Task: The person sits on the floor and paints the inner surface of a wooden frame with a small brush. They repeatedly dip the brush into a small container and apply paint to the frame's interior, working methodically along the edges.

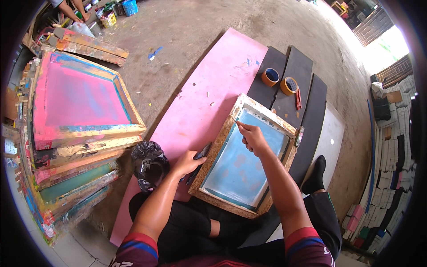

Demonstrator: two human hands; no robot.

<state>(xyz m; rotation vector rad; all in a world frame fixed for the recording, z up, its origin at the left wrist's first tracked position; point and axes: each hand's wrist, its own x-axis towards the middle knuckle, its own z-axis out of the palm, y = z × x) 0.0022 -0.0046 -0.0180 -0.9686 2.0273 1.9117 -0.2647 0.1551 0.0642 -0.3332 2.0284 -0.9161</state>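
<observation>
A wooden screen-printing frame (216, 152) with blue mesh (238, 162) lies tilted in front of me. My right hand (251, 137) is closed over the mesh near the frame's upper left corner. A thin, small thing (235, 120) pokes out from its fingertips toward the inner edge of the wood; its kind is too small to tell. Beside the frame's left rail, my left hand (190, 163) is closed around a dark flat strip (203, 151), partly hidden by the fingers. A crumpled black plastic bag (150, 164) sits left of that hand.
Beneath the frame are a pink board (200, 98) and dark boards (291, 71). Two tape rolls (270, 77) and a red cutter (298, 99) lie beyond it. Stacked screen frames (89, 102) stand at left. Another person's feet (80, 17) and paint cans (130, 7) show far left.
</observation>
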